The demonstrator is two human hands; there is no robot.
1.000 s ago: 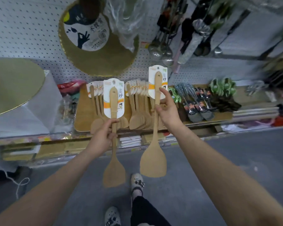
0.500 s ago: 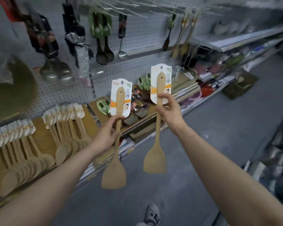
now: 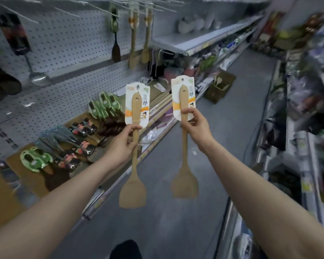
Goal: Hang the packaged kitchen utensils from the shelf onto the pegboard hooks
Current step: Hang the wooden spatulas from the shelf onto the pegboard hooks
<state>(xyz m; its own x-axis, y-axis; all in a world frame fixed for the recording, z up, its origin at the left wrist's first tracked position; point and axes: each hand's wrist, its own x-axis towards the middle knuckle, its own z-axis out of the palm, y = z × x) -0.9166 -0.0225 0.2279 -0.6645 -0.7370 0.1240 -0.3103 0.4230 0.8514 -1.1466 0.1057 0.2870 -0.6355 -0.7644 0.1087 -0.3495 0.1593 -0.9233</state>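
Spatulas are off the shelf now: left hand (image 3: 123,144) grips one wooden spatula (image 3: 133,152), right hand (image 3: 195,128) pinches the other (image 3: 184,161). View has swung to hooks (image 3: 138,8) at 12 o'clock; hanging comes next.

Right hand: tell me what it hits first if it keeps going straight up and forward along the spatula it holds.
The right hand leads with its wooden spatula. That line looks free nearby; further on lies the grey shelf, though depth is unclear.
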